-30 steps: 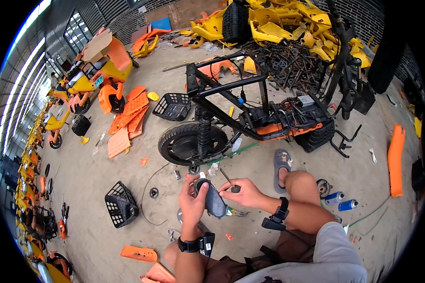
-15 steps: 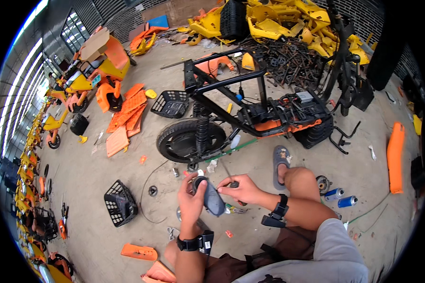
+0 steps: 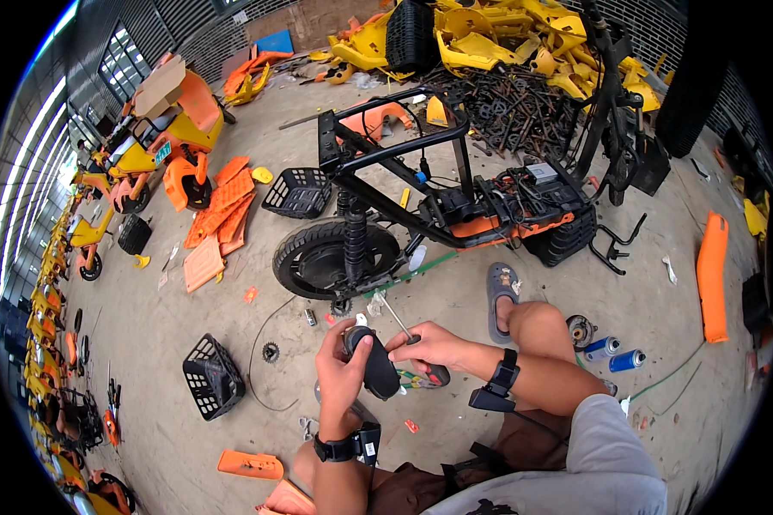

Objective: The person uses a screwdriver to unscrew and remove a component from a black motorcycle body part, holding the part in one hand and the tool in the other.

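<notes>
The left hand (image 3: 342, 371) is wrapped around a dark, oblong plastic part (image 3: 376, 367), holding it upright above the concrete floor (image 3: 172, 343) in front of the person's lap. The right hand (image 3: 432, 345) is closed on a screwdriver (image 3: 397, 319) whose thin metal shaft slants up and away; the tip's end is too small to place. The part is smooth and black-grey, rounded at the top, and partly hidden by the left fingers.

Bare floor lies to the left of the hands, broken only by a small sprocket (image 3: 271, 352) and a loose black cable. Near the picture's lower left stands a black wire basket (image 3: 212, 376); I cannot tell what is in it. To the right, near the knee, lie two blue cans (image 3: 614, 354).

Just beyond the hands a stripped black scooter frame (image 3: 421, 184) stands on its rear wheel (image 3: 331, 257), with a second, empty-looking basket (image 3: 299, 192) behind it. Orange panels (image 3: 223, 210) lie further left, and a heap of yellow panels (image 3: 489, 43) fills the floor's far edge.
</notes>
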Demonstrator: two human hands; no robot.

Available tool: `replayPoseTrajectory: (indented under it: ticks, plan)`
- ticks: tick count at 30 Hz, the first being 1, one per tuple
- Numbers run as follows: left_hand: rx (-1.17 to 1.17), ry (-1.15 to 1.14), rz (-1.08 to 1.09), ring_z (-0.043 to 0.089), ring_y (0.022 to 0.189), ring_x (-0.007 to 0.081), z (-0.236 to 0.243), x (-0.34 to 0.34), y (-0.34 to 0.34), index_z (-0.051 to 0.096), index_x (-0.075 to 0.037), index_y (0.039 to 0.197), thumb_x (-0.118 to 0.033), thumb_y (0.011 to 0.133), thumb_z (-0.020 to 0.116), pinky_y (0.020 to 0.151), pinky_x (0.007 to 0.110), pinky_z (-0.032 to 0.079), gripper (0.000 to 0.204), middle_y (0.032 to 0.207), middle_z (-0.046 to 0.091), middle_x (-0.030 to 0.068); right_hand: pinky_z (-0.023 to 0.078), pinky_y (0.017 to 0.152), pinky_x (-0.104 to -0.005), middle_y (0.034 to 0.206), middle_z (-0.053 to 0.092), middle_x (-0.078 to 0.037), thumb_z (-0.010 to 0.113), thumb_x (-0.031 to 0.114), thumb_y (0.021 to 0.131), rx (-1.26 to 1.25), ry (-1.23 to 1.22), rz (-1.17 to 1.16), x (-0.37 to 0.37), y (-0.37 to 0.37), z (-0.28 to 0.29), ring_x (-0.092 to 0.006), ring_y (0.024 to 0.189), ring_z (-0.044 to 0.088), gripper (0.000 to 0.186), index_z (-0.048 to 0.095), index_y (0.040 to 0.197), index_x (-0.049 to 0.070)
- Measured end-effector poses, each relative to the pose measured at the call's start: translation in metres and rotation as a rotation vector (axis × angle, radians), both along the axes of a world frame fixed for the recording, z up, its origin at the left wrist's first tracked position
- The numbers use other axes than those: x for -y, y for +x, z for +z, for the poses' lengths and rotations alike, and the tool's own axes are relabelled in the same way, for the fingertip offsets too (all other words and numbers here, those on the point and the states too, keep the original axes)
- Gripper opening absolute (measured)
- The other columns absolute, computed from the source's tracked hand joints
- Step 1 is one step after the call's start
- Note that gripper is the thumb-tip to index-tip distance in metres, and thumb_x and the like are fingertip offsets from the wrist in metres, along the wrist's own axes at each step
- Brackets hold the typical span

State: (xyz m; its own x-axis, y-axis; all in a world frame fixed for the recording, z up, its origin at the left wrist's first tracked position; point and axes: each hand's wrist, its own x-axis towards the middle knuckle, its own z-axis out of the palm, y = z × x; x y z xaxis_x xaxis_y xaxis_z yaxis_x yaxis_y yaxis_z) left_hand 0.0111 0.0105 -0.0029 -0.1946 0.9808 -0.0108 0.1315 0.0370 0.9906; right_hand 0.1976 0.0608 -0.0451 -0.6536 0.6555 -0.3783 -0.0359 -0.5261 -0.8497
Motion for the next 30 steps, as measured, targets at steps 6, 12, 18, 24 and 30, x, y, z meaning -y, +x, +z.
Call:
replayPoseTrajectory:
  ticks: [6,12,18,24,30]
  plan:
    - [0.069,0.037,-0.008,0.062,0.084,0.0102,-0.01,-0.002,-0.003,0.054,0.002,0.127,-0.004,0.089,0.068,0.072,0.023,0.051,0.04,0.097,0.067,0.0082,0.04,0.045,-0.0239,0.067,0.061,-0.001,0.069,0.016,0.087,-0.005,0.071,-0.02,0.002,-0.002,0.0,-0.0072,0.048,0.05,0.021,0.07,0.1,-0.001]
    - [0.098,0.138,0.084,0.06,0.091,0.0123,0.0,0.0,0.008,0.047,0.001,0.134,-0.006,0.087,0.071,0.073,0.023,0.054,0.054,0.113,0.061,0.0116,0.038,0.044,-0.0242,0.062,0.058,-0.001,0.069,0.014,0.088,-0.045,0.076,-0.137,-0.004,0.003,-0.002,-0.0072,0.048,0.05,0.025,0.067,0.105,-0.003]
    - [0.084,-0.087,-0.087,0.062,0.097,0.014,-0.015,0.002,-0.008,0.047,0.003,0.132,-0.006,0.086,0.072,0.084,0.03,0.052,0.053,0.115,0.062,0.0108,0.038,0.044,-0.0235,0.062,0.058,-0.001,0.071,0.015,0.088,-0.094,0.085,-0.233,-0.007,0.007,0.005,-0.0064,0.047,0.05,0.025,0.067,0.106,-0.002]
    - [0.267,-0.054,-0.228,0.064,0.095,0.0134,-0.007,0.004,0.011,0.05,0.004,0.126,0.0,0.087,0.07,0.081,0.027,0.054,0.045,0.105,0.067,0.0087,0.038,0.043,-0.023,0.061,0.058,0.0,0.072,0.017,0.089,-0.105,0.109,-0.22,-0.008,0.011,0.003,-0.0062,0.047,0.05,0.026,0.068,0.107,-0.001]
    - [0.271,-0.11,-0.184,0.068,0.086,0.0149,-0.008,0.003,0.01,0.051,0.004,0.126,0.002,0.088,0.067,0.075,0.027,0.056,0.041,0.101,0.07,0.0115,0.038,0.043,-0.0227,0.07,0.063,-0.002,0.071,0.018,0.089,-0.063,0.145,-0.146,-0.008,0.014,0.006,-0.0061,0.047,0.05,0.027,0.069,0.108,-0.001]
